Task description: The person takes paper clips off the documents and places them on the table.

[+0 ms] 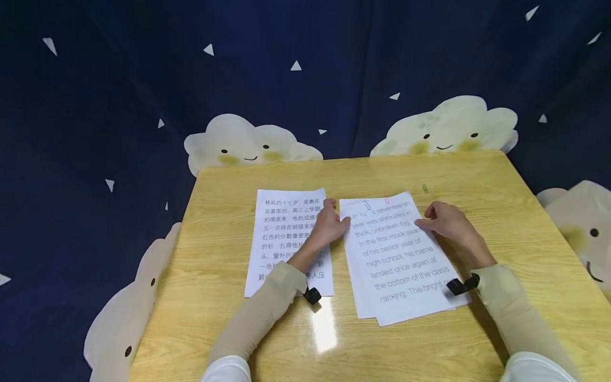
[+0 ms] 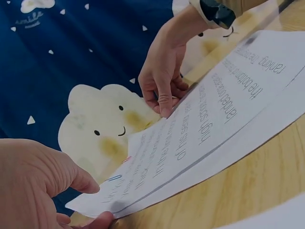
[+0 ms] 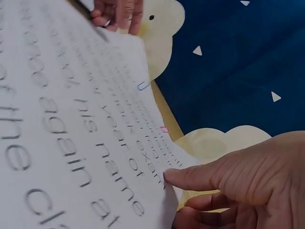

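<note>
Two overlapping sheets with large English print (image 1: 391, 254) lie slightly askew, the lower one showing along the left and bottom. At their upper left corner my left hand (image 1: 330, 223) pinches the edge, the paper between thumb and finger (image 2: 102, 220). My right hand (image 1: 446, 223) grips the right edge, thumb (image 3: 188, 177) on top and other fingers beneath; that side is raised and bowed. A blue paper clip (image 3: 143, 86) and a pink paper clip (image 3: 164, 129) sit at the top edge. A sheet of Chinese print (image 1: 281, 233) lies partly under my left forearm.
On the wooden table (image 1: 200, 318), a green paper clip (image 1: 425, 188) and a faint yellow clip (image 1: 436, 189) lie behind the sheets. A dark blue curtain (image 1: 267, 63) with clouds hangs behind the table. Black wrist straps are on both arms.
</note>
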The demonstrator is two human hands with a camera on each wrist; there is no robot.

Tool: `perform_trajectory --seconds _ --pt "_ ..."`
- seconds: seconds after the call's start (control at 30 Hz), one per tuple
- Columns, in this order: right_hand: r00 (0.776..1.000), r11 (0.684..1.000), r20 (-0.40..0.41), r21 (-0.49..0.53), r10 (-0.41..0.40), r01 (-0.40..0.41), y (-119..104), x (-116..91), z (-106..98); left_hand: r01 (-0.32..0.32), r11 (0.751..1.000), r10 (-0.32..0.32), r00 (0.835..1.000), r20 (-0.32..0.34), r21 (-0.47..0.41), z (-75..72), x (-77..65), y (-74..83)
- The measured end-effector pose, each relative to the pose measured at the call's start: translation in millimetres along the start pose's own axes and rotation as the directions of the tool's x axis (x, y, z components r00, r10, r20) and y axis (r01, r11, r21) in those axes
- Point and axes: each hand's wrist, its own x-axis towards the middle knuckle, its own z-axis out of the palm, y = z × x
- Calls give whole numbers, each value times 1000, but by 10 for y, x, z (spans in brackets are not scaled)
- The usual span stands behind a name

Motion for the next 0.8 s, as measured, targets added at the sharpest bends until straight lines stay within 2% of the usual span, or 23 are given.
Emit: perform_trajectory --seconds 0.1,0.2,0.4,0.57,0.67,0.8 --pt "1000 999 -2 52 11 -11 2 -12 47 15 1000 -15 1000 17 -8 43 -8 5" --pt "1000 996 -4 90 16 -15 4 -24 83 3 1000 -3 999 39 -7 86 -17 7" --pt "999 997 -50 81 -2 6 -1 -64 130 -77 997 77 997 14 -18 191 -26 -18" --pt "999 997 -35 79 -4 7 -29 -88 118 -170 983 168 985 -31 -73 243 -29 -21" --pt "1000 996 -14 92 8 -7 -32 -89 105 -186 976 183 983 -32 -115 251 -24 -40" --pt "999 989 -30 141 -33 37 -15 -47 98 -175 972 178 984 5 -160 250 -25 -72"
